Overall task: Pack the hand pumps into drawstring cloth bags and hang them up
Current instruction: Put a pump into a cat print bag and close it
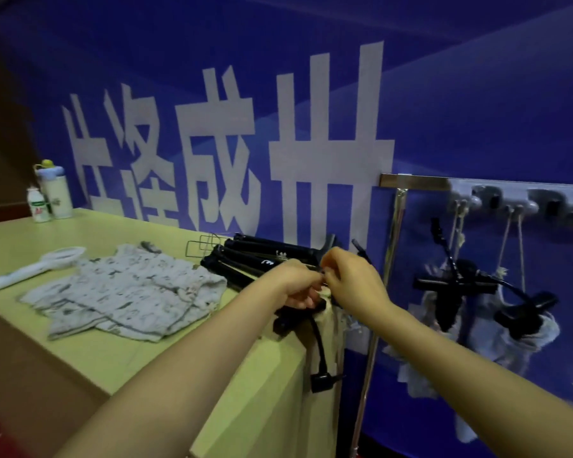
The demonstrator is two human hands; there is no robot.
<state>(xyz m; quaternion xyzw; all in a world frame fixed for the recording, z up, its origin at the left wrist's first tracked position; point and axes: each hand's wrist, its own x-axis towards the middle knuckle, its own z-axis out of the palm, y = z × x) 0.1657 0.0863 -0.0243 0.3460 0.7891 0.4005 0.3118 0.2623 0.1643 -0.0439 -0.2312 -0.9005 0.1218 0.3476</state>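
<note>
Your left hand (pixel 298 285) and right hand (pixel 351 279) meet at the right end of the pale green table (pixel 119 358), fingers curled and pinched together on the gathered neck of a cream drawstring cloth bag (pixel 328 312) that hangs over the table's edge. A black hand pump (pixel 288 320) pokes out of that bag, its black hose (pixel 320 345) dangling down the side of the table. Just behind your hands, a stack of black hand pumps with wire foot loops (pixel 245 259) lies on the table against the blue banner with large white characters (pixel 278 127). To the left, a pile of flat printed cloth bags (pixel 123 292) lies on the tabletop, with a white mesh scoop (pixel 43 264) beside it and two white bottles (pixel 48 196) at the far corner. On the right, two bagged pumps (pixel 477 299) hang by cords from a grey hook rail (pixel 526 201).
</note>
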